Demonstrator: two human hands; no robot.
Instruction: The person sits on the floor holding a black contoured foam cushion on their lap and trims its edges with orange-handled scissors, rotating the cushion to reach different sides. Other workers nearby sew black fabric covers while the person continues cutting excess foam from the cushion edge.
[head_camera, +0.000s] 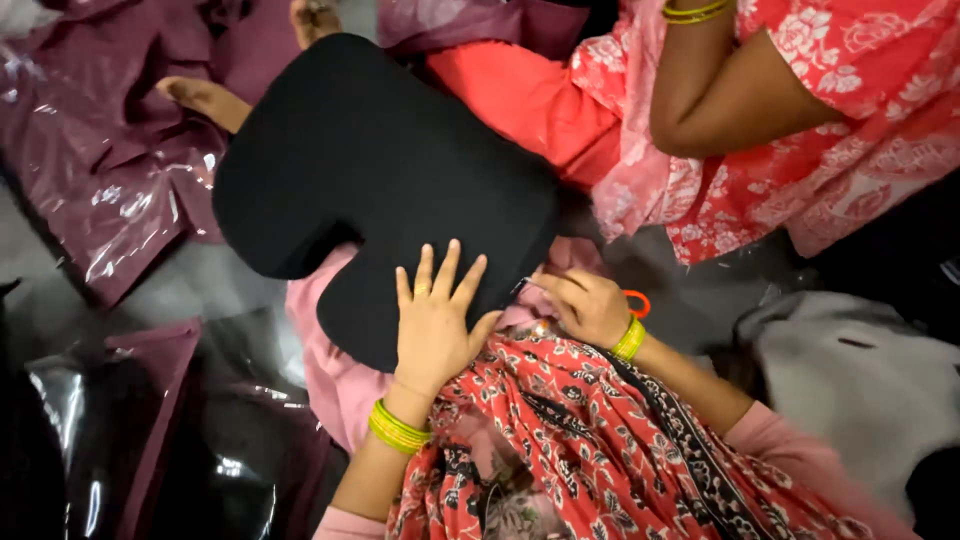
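Note:
A large black cushion (370, 170) with a U-shaped notch lies across my lap. My left hand (432, 320) rests flat on its near edge, fingers spread, with green-yellow bangles at the wrist. My right hand (588, 305) is curled at the cushion's right edge, fingers closed on its edge or the cloth there; what it grips is hidden. An orange ring-shaped handle (638, 302) shows just behind this hand. A red patterned scarf (590, 450) drapes over my chest and arm.
Another person in a red floral dress (800, 150) sits at the upper right, arm bent. Glossy maroon plastic bags (90, 170) lie at the left, more dark bags (150, 430) at the lower left. A grey cushion (860, 380) is at the right.

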